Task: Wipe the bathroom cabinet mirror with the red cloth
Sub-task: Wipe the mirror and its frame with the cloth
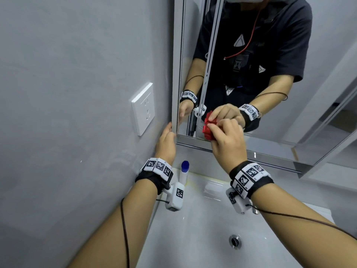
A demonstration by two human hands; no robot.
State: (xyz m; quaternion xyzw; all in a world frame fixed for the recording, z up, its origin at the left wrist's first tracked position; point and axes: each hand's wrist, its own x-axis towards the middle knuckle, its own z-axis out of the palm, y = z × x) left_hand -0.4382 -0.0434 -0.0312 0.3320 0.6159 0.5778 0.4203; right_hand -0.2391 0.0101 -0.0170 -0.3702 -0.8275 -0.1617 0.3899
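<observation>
- Our right hand (226,144) sits just right of the frame's centre, reaching up from the lower right. Its fingers are curled round the red cloth (207,130) and hold it bunched.
- The red cloth is pressed against the mirror (318,74) at the glass's bottom edge, near its lower left corner. The cloth's reflection meets it in the glass, and the reflected hand shows just above.
- The mirror fills the upper right of the frame, and the cabinet frame (174,74) runs down its left side as a pale strip.
- Our left hand (166,141) is left of centre, against the cabinet frame's lower left corner. The thumb points up along the frame's outer side, next to the grey wall (67,93).
- The left hand's fingers are hidden behind that corner, so we cannot tell whether they grip the edge or only rest there.
- Both wrists wear black bands with black-and-white marker squares, each with a small white box hanging below, and thin dark cables run back along the forearms.
- A white wall socket (143,109) is on the grey wall, left of the left hand.
- Below the hands, the white sink (193,238) fills the lower middle of the frame, with its metal drain (235,241) towards the bottom.
- A white bottle with a blue cap (184,172) stands upright at the sink's back left, between our wrists.
</observation>
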